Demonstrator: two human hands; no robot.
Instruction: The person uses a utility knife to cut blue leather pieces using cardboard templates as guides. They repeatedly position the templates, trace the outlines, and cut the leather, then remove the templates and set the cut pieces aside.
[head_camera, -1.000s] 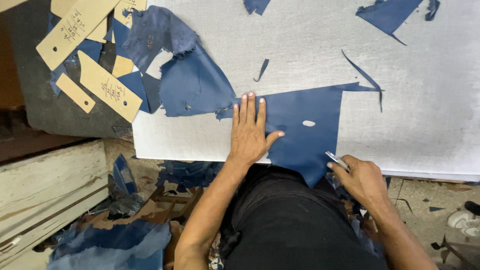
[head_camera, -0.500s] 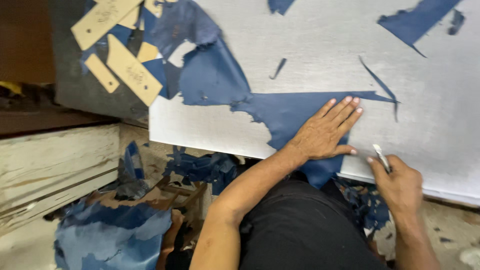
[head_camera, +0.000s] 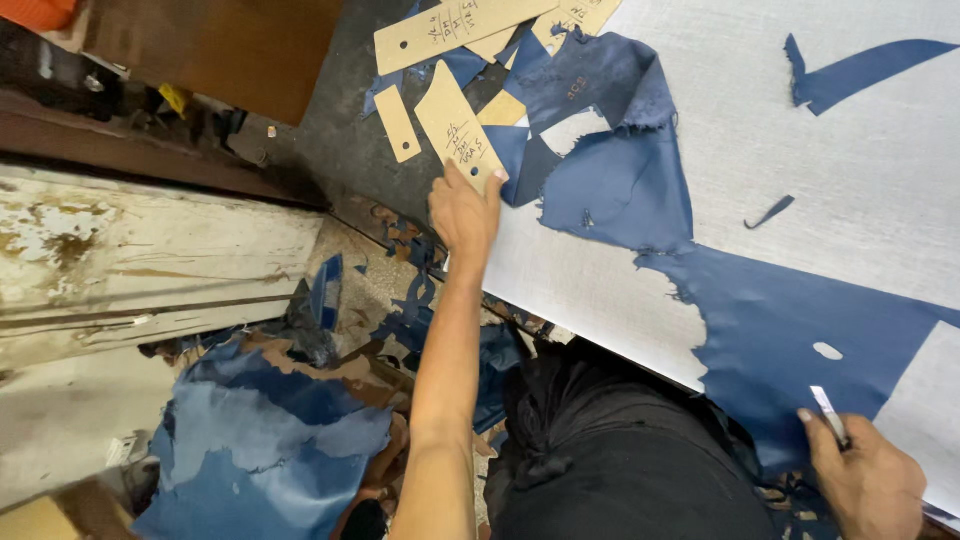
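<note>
— What is the left hand (head_camera: 462, 212) doing?

— It reaches out to a tan cardboard pattern piece (head_camera: 458, 125) near the worktop's left edge, the thumb and fingers pinching its lower end.

— Which way does that piece lie?

— It is a long, flat template, rounded at the far end, with handwriting on its face. Its long axis runs from the pinched end near the white cutting board's (head_camera: 880, 150) left edge up and away to the left, out over the dark grey worktop (head_camera: 340, 150).

— And the right hand (head_camera: 868, 482)?

— It sits at the board's near edge, fingers curled around a slim white-tipped tool (head_camera: 830, 414) that points up and away from the person. Whether it is a marker or a knife, I cannot tell.

— How many templates do you count?

— At least four of the same tan card: the pinched one, a small slotted strip (head_camera: 398, 124) just left of it, a long strip with a punched hole (head_camera: 462, 26) at the far edge, and another (head_camera: 575, 12) beside that, partly cut off. More card corners poke out from under the blue material.

— What is the blue material?

— A large sheet of blue leather (head_camera: 790, 340), smooth and matte with ragged cut edges and a small oval hole, lying flat on the textured board. A crumpled part (head_camera: 610, 120) of it bunches near the templates, and two loose slivers (head_camera: 770, 210) (head_camera: 860, 72) lie further out on the board.

— Anything below?

— Heaps of blue and brown offcuts (head_camera: 260, 440) on the floor.
</note>
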